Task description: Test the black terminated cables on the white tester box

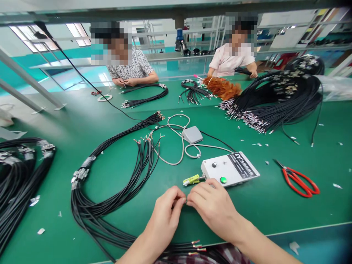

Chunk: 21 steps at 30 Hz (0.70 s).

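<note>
Near the front of the green bench, my left hand [168, 209] is closed in a pinch around a thin black cable, mostly hidden by the fingers. The fingertips of my right hand [211, 205] pinch the cable's small wire end, right against the left fingertips. Just beyond them sits a white control box [231, 169] with a green lit button and a knob. A yellow clamp-like piece [191, 179] sticks out of its left side. To the left curves a taped bundle of black cables [110, 209]; its stripped ends show coloured wires, some below my hands.
Red-handled scissors [301, 181] lie at right. Behind the box are a grey pedal [193, 135] and a looping grey cord [176, 161]. More cable bundles lie at far left [27, 172] and back right [277, 95]. Two people work across the green bench [264, 205]; tape scraps are scattered.
</note>
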{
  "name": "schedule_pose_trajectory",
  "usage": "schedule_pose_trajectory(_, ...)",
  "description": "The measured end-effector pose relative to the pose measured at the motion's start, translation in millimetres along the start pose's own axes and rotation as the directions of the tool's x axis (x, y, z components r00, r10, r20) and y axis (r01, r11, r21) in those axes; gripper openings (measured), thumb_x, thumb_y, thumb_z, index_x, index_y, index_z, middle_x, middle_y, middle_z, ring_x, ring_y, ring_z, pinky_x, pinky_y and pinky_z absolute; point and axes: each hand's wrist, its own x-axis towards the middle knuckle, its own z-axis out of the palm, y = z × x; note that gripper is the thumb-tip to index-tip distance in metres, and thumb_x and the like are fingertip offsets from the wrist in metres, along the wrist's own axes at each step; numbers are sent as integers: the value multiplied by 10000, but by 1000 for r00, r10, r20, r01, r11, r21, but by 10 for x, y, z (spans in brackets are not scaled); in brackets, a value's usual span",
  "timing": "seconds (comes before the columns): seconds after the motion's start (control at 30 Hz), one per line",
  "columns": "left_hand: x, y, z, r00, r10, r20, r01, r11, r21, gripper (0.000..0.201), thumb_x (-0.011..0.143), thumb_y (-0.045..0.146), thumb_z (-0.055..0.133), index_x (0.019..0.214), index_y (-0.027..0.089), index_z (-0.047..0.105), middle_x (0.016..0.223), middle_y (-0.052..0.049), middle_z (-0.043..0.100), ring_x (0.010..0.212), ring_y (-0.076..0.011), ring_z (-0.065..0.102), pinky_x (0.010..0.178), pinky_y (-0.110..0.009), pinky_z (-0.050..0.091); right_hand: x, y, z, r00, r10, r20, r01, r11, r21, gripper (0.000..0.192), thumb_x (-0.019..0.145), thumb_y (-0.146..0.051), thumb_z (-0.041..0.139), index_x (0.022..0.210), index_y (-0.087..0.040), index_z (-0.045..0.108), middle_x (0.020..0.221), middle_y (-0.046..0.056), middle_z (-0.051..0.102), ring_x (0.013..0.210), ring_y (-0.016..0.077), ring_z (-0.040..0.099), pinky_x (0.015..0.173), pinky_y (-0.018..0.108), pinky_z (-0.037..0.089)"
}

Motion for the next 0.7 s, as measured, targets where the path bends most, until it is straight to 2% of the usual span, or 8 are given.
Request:
schedule_pose_trajectory(0.13,49,-23,-32,996,-63,-63,63,998,-8,191,918,287,470,755,206,527,669,29,513,604,-144,478,575,-242,371,-22,193,-27,996,77,-36,-81,990,-117,173,997,-185,461,926,-186,619,931,16,711,880,178,607,806,337,316)
schedule_pose_trajectory(0.2,106,-39,-47,991,-111,-76,108,993,-37,180,894,303,481,747,206,518,652,36,498,582,-142,474,552,-240,362,-28,271,0,996,89,-8,-89,976,-200,118,966,-145,514,1021,-175,615,1045,37,711,982,193,601,848,352,313)
schedule_pose_trajectory(0.27,172,-58,-53,988,-130,-88,127,991,-43,174,876,311,486,740,206,513,644,38,494,569,-142,477,543,-240,359,-24,312,45,995,87,45,-72,962,-263,129,925,-133,580,1045,-166,610,1072,52,706,1008,206,594,871,369,310)
schedule_pose_trajectory(0.43,305,-89,-42,986,-113,-120,112,994,-17,165,871,307,491,743,208,522,656,33,524,578,-145,491,557,-240,366,55,329,114,983,122,139,-67,936,-346,108,850,-76,641,875,-179,618,872,35,696,874,209,592,858,384,317)
schedule_pose_trajectory(0.53,339,-100,-31,985,-99,-143,103,995,18,162,872,290,499,736,208,532,646,34,528,568,-145,475,553,-243,346,121,345,101,979,120,166,-57,938,-342,170,839,-48,634,759,-193,599,743,1,663,793,187,580,869,380,319)
schedule_pose_trajectory(0.7,370,-116,13,984,-79,-158,89,994,59,161,870,272,503,729,208,545,645,27,544,572,-150,474,564,-249,345,171,368,64,974,121,189,-50,939,-340,184,823,-47,647,721,-193,603,705,-14,655,770,172,578,930,386,309)
